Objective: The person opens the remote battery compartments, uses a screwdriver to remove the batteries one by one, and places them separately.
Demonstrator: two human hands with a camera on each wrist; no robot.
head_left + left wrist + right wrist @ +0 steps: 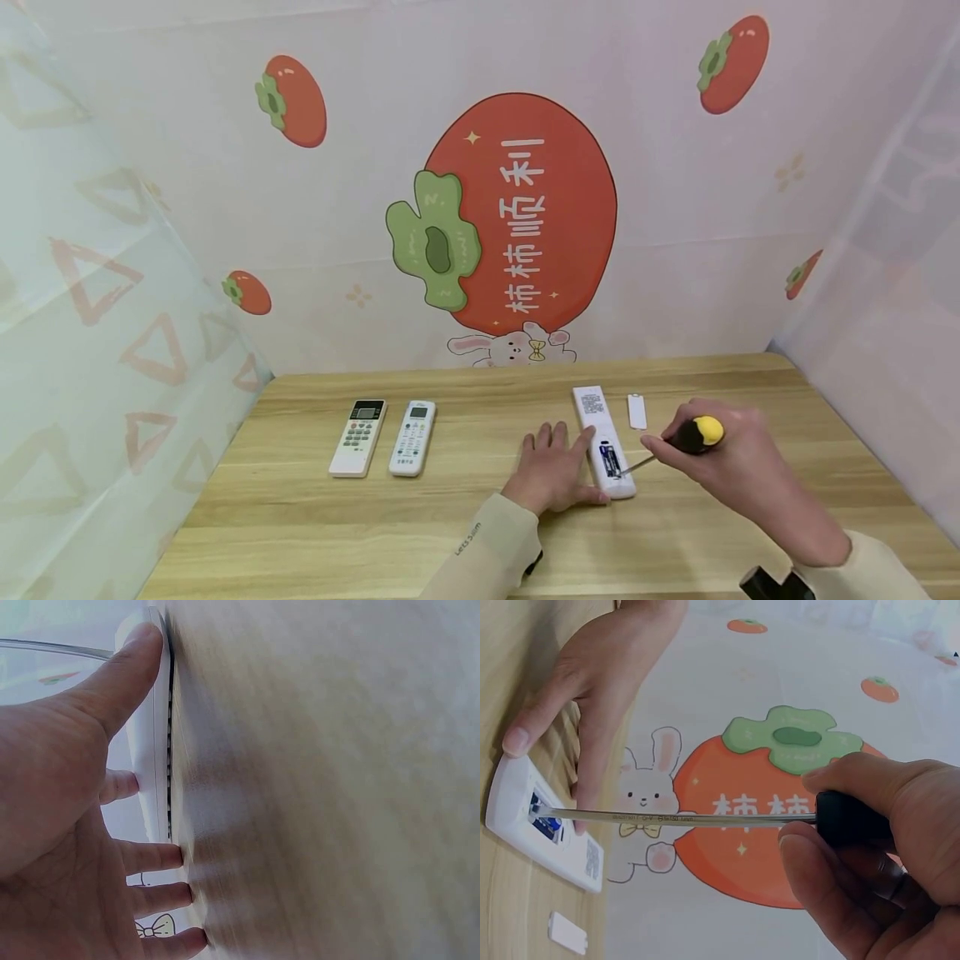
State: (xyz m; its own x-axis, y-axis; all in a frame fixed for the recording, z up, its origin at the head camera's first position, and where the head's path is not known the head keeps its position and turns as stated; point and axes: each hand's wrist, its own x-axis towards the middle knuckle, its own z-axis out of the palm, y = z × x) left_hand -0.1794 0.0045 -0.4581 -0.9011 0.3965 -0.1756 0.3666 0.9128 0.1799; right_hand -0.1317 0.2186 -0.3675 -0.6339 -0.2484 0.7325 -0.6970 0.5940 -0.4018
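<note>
A white remote control (592, 407) lies face down on the wooden table, its battery compartment uncovered, with batteries (611, 460) inside. My left hand (551, 473) steadies the remote along its left side. In the left wrist view, the thumb (133, 664) presses near one end of the remote's edge and the other fingers extend straight, several tips on the tabletop. My right hand (731, 450) grips a screwdriver (696, 435) by its black and yellow handle. The metal shaft (705, 819) slants down, its tip at the near end of the battery compartment.
The small white battery cover (637, 412) lies on the table right of the remote. Two other remotes, one with a dark display panel (358, 438) and a slimmer white one (412, 438), lie face up at the left. A printed cloth backdrop (337, 208) rises behind the table (300, 533).
</note>
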